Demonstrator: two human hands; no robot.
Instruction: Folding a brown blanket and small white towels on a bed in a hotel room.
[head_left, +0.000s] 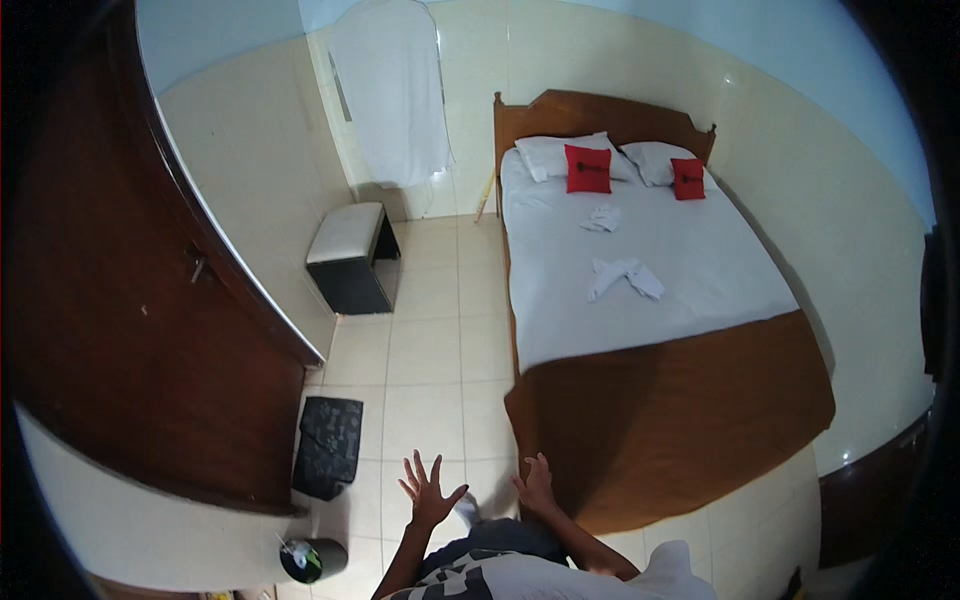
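My left hand (430, 491) is held out over the tiled floor with its fingers spread and nothing in it. To its right, my right hand (535, 486) is raised near the lower left corner of the bed, fingers apart and empty. A brown blanket (675, 412) covers the foot of the bed, and a white sheet (675, 240) covers the rest. White folded cloths (626, 279) lie on the sheet, with another crumpled white cloth (602, 219) above them. Two red cushions (589, 169) lean on white pillows by the wooden headboard (600, 112).
At the left is a dark wooden door (150, 300) with a dark patterned mat (328, 446) beside it. A bin (322, 561) holding rubbish stands at the lower left. A padded stool (349, 259) stands against the wall, near a hanging white cloth (394, 90).
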